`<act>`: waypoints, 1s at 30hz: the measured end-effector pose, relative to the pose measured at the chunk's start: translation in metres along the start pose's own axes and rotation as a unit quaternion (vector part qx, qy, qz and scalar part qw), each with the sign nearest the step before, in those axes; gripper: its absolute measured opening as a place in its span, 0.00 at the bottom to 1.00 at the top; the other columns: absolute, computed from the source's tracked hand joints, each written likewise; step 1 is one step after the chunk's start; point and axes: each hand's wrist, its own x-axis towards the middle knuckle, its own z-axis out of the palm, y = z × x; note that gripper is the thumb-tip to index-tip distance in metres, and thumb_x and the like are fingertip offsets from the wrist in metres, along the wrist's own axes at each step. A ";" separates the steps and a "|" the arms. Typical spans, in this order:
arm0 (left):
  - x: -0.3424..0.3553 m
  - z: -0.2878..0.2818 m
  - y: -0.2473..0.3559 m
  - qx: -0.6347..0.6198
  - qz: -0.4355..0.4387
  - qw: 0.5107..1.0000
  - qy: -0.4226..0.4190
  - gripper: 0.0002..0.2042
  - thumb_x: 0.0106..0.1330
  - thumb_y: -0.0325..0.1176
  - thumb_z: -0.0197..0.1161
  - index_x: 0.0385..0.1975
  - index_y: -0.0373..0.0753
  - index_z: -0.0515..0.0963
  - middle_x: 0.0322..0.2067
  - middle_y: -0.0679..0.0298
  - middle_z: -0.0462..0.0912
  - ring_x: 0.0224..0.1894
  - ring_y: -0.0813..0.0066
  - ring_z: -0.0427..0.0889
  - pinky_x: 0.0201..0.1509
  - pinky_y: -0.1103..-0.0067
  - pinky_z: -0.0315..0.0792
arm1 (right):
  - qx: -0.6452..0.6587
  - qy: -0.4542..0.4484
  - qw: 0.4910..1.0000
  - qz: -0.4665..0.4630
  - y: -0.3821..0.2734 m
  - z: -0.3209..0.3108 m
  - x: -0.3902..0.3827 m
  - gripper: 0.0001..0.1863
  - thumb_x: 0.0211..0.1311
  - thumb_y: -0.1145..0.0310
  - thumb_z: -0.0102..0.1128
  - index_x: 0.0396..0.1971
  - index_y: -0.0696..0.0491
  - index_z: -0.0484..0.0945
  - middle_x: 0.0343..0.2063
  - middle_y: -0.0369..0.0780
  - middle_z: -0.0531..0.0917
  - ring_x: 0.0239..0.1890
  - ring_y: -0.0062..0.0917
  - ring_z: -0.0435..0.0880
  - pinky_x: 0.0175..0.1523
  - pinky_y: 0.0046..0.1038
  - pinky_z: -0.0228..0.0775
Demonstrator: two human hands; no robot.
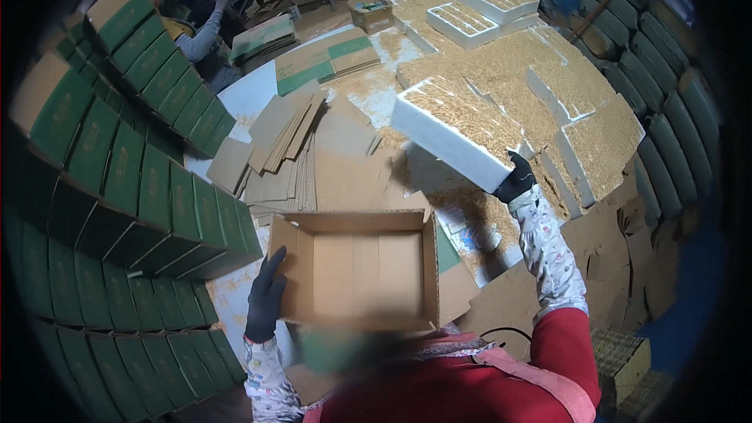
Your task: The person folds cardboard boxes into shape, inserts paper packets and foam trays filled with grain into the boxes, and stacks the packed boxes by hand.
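An open, empty cardboard box (pixel 356 222) sits in front of my body, its brown inside facing up. My left hand (pixel 266 298), in a dark glove, holds the left wall of this box with its fingers along the side. Out to the right, my right hand (pixel 517 178), also in a dark glove, grips the near right corner of a white foam box (pixel 446 149). Golden grain-like bits fill the foam box to the top, with white rims showing through. It is tilted, and its long white side faces me.
Green and brown cartons (pixel 149 196) stand stacked high on the left. Flattened cardboard sheets (pixel 286 137) lie beyond my box. More foam boxes (pixel 462 23) under golden bits cover the table's far right. Filled sacks (pixel 658 110) are piled at right. Another person's sleeve (pixel 205 39) shows far left.
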 end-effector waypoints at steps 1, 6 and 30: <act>-0.001 0.000 0.000 -0.009 0.012 1.000 -0.006 0.22 0.62 0.27 0.47 0.58 0.36 0.60 0.57 0.59 0.65 0.60 0.69 0.61 0.63 0.79 0.52 | -0.021 -0.045 0.999 0.003 0.007 0.020 -0.020 0.28 0.53 0.63 0.53 0.55 0.54 0.61 0.51 0.47 0.71 0.53 0.41 0.70 0.59 0.44 0.59; 0.018 0.025 -0.002 -0.194 0.037 0.980 0.031 0.22 0.70 0.40 0.38 0.59 0.33 0.57 0.58 0.58 0.62 0.60 0.70 0.61 0.62 0.79 0.54 | -0.626 -0.259 0.633 -0.376 0.050 0.054 -0.060 0.25 0.46 0.78 0.62 0.47 0.52 0.64 0.53 0.50 0.66 0.56 0.40 0.67 0.56 0.37 0.62; 0.033 0.016 -0.046 -0.394 0.040 0.915 0.083 0.29 0.60 0.29 0.53 0.62 0.41 0.52 0.51 0.55 0.68 0.50 0.71 0.70 0.54 0.78 0.63 | -0.972 0.028 0.229 0.034 0.158 0.067 -0.113 0.58 0.42 0.61 0.66 0.62 0.49 0.27 0.35 0.51 0.78 0.38 0.44 0.79 0.44 0.31 0.70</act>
